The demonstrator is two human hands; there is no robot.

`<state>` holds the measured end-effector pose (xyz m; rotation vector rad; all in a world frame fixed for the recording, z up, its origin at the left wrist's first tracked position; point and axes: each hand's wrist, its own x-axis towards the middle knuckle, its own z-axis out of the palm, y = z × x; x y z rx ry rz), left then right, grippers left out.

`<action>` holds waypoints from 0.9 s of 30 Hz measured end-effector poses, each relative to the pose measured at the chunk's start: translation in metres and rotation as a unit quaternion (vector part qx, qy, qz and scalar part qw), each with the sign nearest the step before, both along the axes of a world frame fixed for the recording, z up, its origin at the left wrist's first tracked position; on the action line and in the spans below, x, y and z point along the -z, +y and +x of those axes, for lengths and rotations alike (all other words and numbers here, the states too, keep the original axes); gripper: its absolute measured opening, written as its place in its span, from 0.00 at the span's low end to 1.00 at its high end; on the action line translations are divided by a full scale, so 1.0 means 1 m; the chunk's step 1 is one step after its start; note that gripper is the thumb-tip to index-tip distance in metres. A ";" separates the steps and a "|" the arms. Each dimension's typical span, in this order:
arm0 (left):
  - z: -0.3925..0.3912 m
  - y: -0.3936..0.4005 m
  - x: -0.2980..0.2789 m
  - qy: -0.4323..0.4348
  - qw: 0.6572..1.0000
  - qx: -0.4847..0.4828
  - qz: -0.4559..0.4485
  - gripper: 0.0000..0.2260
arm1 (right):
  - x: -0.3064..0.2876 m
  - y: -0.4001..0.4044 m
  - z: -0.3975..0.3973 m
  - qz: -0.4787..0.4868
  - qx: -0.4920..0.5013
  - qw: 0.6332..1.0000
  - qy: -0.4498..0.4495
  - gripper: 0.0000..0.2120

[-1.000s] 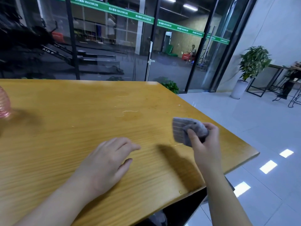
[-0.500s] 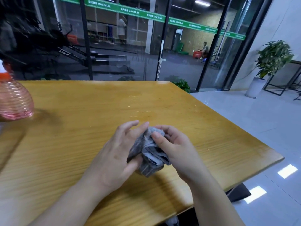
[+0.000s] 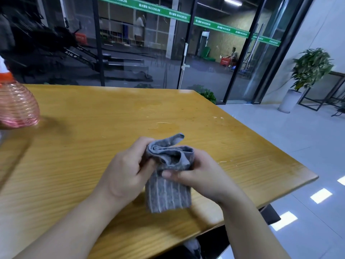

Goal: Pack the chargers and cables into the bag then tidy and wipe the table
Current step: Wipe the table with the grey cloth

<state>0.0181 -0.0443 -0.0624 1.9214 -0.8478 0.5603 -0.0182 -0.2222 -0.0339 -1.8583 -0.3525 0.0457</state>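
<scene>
Head view, both hands working a cloth above the table. The left hand (image 3: 127, 172) is gripping the grey striped cloth (image 3: 168, 176) at its upper left, fingers curled round the bunched top fold, thumb side toward the cloth. The right hand (image 3: 201, 176) is holding the same cloth from the right, w/ the thumb pressing across the front approx. at mid-height and the other fingers wrapping behind; those fingers are mostly hidden by the fabric. The cloth is being held between the two hands over the near-centre of the wooden table (image 3: 74, 165): top part folded and rumpled, one corner sticking up toward the far side, lower part hanging flat w/ pale stripes running lengthwise. Whether its bottom edge is touching the tabletop cannot be told.

At the far left edge a pink ribbed spray bottle (image 3: 16, 109) w/ an orange collar is standing on the table, well apart from the hands. Small wet streaks (image 3: 162, 124) are showing on the wood, far of the cloth. Beyond the table's far edge: glass partition (image 3: 205, 53) w/ green banner strip. A potted plant (image 3: 308, 75) is standing on the pale tiled floor (image 3: 298, 146) at far right.
</scene>
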 end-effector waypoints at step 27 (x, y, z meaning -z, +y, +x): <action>0.015 0.023 0.002 0.136 0.987 -0.063 -0.064 0.05 | 0.031 0.006 -0.035 0.263 0.279 0.919 0.097 0.05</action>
